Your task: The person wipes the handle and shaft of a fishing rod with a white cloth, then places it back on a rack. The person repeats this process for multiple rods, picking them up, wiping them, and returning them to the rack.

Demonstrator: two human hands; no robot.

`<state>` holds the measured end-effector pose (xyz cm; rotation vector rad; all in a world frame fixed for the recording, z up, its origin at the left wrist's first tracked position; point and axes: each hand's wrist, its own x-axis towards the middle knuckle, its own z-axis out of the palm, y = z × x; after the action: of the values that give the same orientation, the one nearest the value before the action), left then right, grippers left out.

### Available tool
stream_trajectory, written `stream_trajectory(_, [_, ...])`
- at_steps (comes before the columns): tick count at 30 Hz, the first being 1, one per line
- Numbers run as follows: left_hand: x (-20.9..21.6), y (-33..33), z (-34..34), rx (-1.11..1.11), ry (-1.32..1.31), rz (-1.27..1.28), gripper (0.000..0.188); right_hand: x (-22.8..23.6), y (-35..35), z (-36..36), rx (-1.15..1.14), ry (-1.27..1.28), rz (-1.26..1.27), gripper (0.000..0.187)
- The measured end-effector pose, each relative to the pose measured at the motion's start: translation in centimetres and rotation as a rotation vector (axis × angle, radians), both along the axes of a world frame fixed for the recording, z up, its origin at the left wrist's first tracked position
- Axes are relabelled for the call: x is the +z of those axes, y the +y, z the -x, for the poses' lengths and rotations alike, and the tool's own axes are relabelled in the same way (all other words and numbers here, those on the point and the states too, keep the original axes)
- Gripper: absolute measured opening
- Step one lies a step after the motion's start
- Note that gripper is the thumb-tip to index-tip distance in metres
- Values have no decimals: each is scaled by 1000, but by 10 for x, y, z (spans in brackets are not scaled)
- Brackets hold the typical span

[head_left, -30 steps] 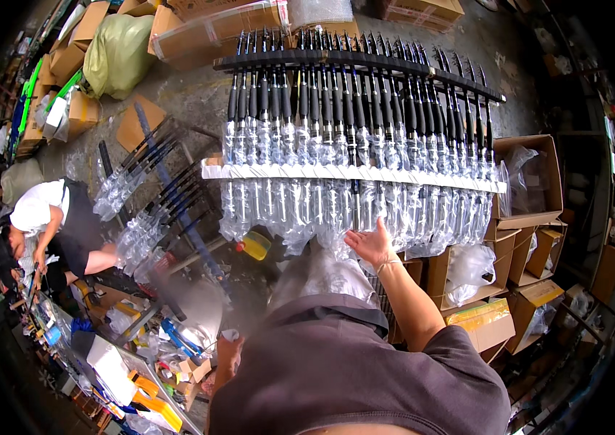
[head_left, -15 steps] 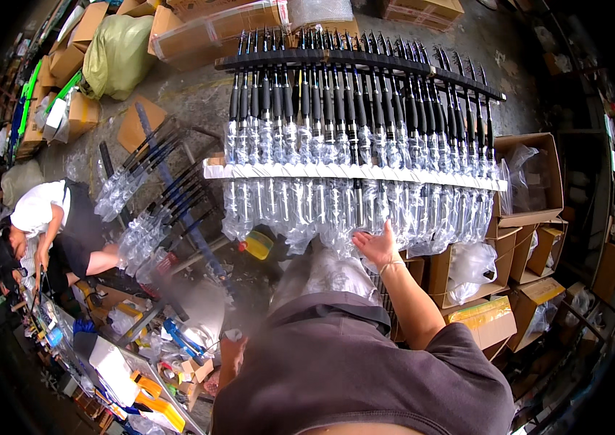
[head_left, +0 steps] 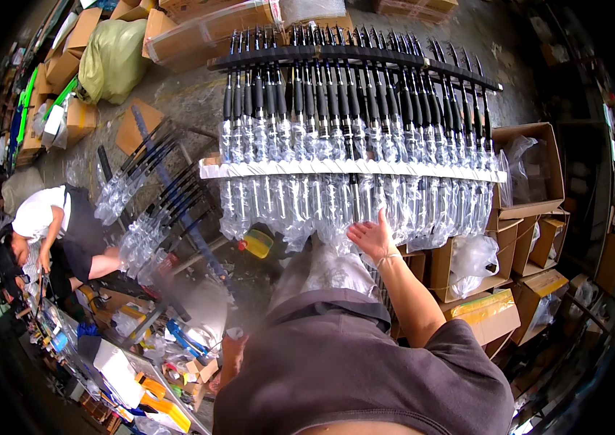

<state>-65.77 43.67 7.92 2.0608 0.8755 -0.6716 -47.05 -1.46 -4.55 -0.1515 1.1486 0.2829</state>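
Observation:
A long row of fishing rods [head_left: 343,98] with black grips and clear plastic sleeves stands in front of me. They rest on a black bar [head_left: 307,53] at the far end and a white notched bar [head_left: 354,167] nearer to me. My right hand [head_left: 371,238] is open, palm up, fingers spread, at the near ends of the sleeved rods; whether it touches the plastic I cannot tell. Low on the left, my left hand [head_left: 232,354] hangs beside my body, mostly hidden. Something small and whitish shows at it, and its fingers are not distinct.
Open cardboard boxes [head_left: 528,206] with plastic bags stand close on the right. On the left, more rods [head_left: 166,192] lie on a second rack, by a crouching person [head_left: 46,214]. A yellow container [head_left: 256,243] lies on the floor. A cluttered table [head_left: 169,391] stands lower left.
My right hand has risen slightly toward the sleeved rods, its fingers still spread. The whole view has shifted a little. My left hand stays by my side.

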Motion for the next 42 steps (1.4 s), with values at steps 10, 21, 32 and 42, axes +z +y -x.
stream_trajectory(10, [-67, 69, 55, 29, -9, 176, 24, 11, -13, 45, -119, 90, 108, 80])
stream_trajectory(21, [-96, 98, 45, -317, -38, -79, 34, 17, -52, 62, -212, 205, 301, 68])
stream_trajectory(32, [-96, 99, 56, -466, 18, -240, 44, 15, -32, 17, -199, -46, 178, 88])
stream_trajectory(42, [-93, 90, 44, -226, 92, -49, 39, 12, -79, 65, -320, 270, 510, 65])
